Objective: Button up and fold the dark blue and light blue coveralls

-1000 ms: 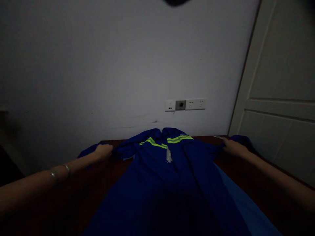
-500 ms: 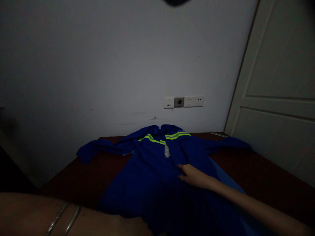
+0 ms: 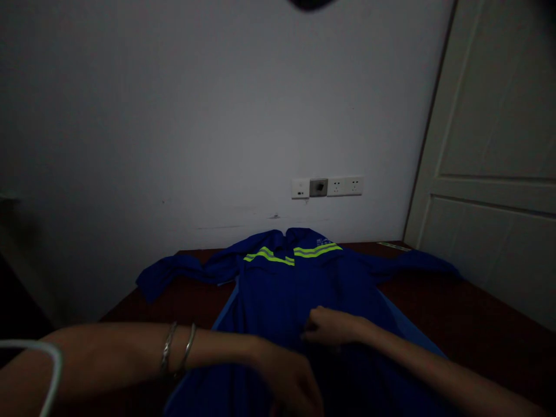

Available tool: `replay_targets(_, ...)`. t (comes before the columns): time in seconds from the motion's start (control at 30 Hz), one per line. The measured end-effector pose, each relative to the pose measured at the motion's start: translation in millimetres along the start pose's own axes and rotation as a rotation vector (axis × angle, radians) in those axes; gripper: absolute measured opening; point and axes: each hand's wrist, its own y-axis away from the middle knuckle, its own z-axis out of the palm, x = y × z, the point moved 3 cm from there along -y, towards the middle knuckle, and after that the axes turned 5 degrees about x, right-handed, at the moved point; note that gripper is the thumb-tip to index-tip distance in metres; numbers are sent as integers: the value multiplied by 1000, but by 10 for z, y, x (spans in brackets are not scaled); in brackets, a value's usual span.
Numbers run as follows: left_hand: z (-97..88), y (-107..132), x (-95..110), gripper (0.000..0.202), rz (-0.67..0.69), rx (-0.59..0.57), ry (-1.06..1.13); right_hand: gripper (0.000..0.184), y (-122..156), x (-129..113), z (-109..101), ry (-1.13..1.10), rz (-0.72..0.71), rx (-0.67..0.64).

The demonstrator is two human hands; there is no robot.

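Observation:
A blue work jacket (image 3: 271, 301) with yellow-green reflective stripes lies spread out, collar toward the wall and both sleeves stretched sideways. My right hand (image 3: 328, 325) is closed at the middle of its front, fingers curled on the cloth near the front edge. Lower and to the left, my left hand (image 3: 289, 373) reaches across the jacket with its fingers bent down. Those fingers are dark and blurred, so what they touch is hidden. Two silver bangles (image 3: 187, 347) circle my left forearm.
The jacket lies on a dark red surface (image 3: 417, 295) against a pale wall (image 3: 217, 127). Sockets and switches (image 3: 345, 186) are on the wall just above. A panelled door (image 3: 495, 150) stands at the right. A white cable (image 3: 55, 370) loops in at the lower left.
My left hand has come into view and moved rightward toward my right hand. The right fingers have curled in. The pale patch at the jacket's front opening is now covered, its front edges together.

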Motion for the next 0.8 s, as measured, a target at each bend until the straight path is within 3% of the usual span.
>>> replay_targets(0.03, -257, -8, 12, 25, -10, 76, 58, 38, -77, 88, -65, -52, 23, -15)
replay_targets(0.13, -1177, 71, -141, 25, -146, 679, 63, 36, -369, 415, -402, -74, 111, 163)
replay_targets(0.23, -1914, 246, -492, 28, -503, 1130, -37, 26, -660, 735, -784, 81, 216, 461)
replay_targets(0.33, -2339, 309, -801, 31, -598, 1246, -32, 22, -927, 972, -977, 131, 285, 556)
replay_targets(0.47, -2604, 244, -1063, 31, -571, 1334, 80, 27, -1242, 1166, -966, 125, 302, 593)
replay_targets(0.67, -2989, 54, -1134, 33, -318, 1410, 373, 32, -1533, 1342, -774, 133, 303, 601)
replay_targets(0.8, -3201, -15, -1097, 36, -111, 1574, 428, 36, -1556, 1380, -660, 154, 261, 591)
